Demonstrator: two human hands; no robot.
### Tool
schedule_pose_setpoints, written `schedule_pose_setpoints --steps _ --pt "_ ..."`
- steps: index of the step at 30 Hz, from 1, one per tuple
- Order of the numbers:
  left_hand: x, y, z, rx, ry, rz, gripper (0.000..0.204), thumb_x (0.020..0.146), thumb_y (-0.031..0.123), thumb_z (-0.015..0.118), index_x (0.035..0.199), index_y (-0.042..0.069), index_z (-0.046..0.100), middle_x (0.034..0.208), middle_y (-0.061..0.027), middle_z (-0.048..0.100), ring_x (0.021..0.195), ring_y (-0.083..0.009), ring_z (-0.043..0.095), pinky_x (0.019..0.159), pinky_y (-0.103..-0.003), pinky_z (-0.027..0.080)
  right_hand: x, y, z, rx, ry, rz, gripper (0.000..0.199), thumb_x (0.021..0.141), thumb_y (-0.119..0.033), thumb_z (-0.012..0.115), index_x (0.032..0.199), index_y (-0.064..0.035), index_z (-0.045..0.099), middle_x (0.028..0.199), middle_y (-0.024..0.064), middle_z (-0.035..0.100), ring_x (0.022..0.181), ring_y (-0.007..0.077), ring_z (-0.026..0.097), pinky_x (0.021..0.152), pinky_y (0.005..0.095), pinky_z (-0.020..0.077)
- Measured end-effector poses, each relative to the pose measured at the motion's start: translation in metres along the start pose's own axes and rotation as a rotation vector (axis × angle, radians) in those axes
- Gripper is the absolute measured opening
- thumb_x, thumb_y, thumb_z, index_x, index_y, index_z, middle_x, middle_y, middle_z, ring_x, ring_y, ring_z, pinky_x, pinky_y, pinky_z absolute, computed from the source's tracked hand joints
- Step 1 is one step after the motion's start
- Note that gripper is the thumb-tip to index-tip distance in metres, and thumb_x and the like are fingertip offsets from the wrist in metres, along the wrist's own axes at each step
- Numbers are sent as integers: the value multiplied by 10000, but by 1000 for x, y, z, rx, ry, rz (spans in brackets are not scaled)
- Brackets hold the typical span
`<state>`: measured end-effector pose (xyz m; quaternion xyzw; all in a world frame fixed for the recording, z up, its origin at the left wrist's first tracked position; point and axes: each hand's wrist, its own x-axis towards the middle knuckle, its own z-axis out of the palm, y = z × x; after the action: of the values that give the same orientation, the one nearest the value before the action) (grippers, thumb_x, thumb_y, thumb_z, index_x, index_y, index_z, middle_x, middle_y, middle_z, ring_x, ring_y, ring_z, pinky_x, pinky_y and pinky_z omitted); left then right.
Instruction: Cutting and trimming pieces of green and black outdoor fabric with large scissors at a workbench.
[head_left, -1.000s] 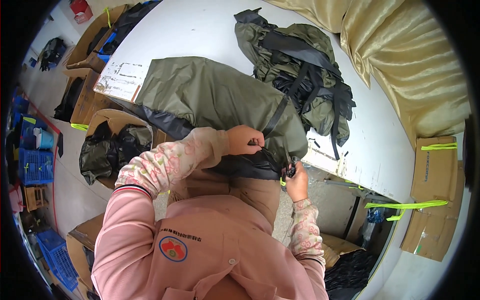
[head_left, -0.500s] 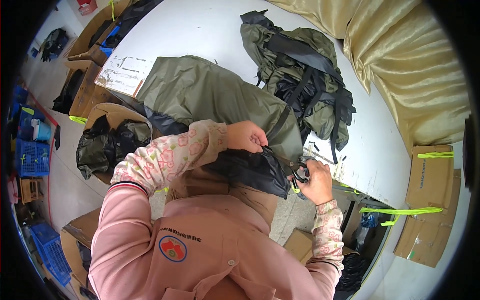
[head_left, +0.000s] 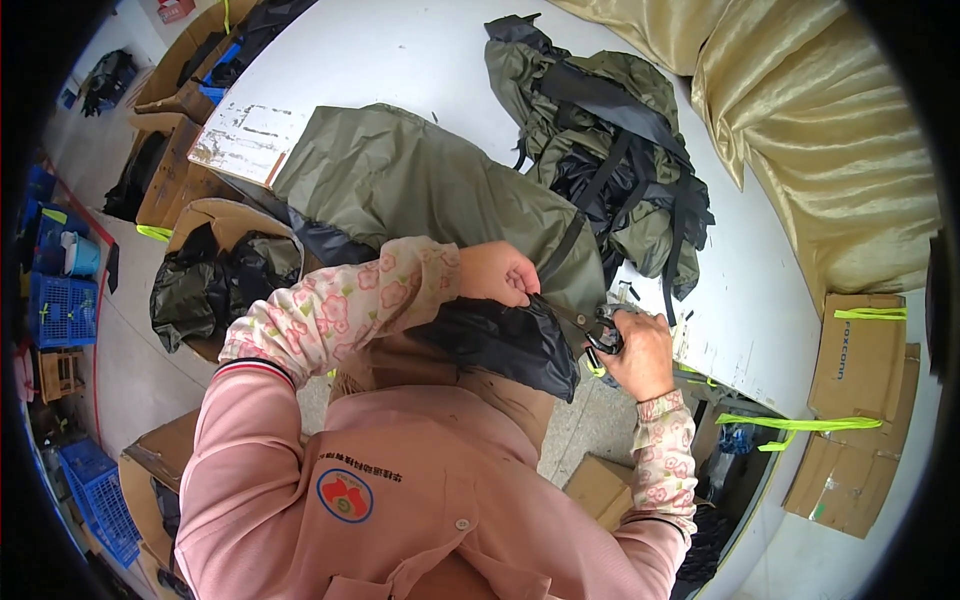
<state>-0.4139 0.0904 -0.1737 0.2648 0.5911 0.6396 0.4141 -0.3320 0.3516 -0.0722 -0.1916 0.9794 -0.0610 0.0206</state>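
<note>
A large olive-green fabric bag hangs over the table's near edge, its black lower part in front of my body. My left hand is closed, pinching the black fabric edge beside a black strap. In my right hand are scissors with black handles. Their blades point left toward the pinched spot; the fabric partly hides the tips, so I cannot tell whether they are cutting.
On the white table a heap of olive and black bags lies at the far right. An open carton holding dark fabric stands at the left. A gold curtain and flattened cardboard border the right side.
My right hand has shifted slightly right and up with the scissors. The left hand has moved slightly right, still pinching the fabric edge.
</note>
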Motion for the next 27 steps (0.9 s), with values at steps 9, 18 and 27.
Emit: schedule_pose_setpoints --steps 9,18,27 --pt "3 7 2 23 -8 -29 176 813 55 661 965 -21 618 833 -14 622 751 -59 565 702 -219 467 1 -1 -10 9 -11 3 334 630 -273 807 762 -54 591 689 89 598 698 280 580 705 378 387" --pt "-2 5 1 55 12 -21 174 812 52 660 965 -19 620 835 -16 625 763 -64 566 717 -223 468 7 -2 -9 -44 -16 -43 337 619 -204 830 746 -33 569 685 103 590 644 276 578 673 362 403" --pt "3 1 29 63 140 243 157 787 57 683 910 42 588 858 -25 609 798 -123 572 727 -279 461 23 -26 47 1011 -28 207 243 742 -30 758 868 -33 551 733 -59 511 655 36 444 601 198 373"
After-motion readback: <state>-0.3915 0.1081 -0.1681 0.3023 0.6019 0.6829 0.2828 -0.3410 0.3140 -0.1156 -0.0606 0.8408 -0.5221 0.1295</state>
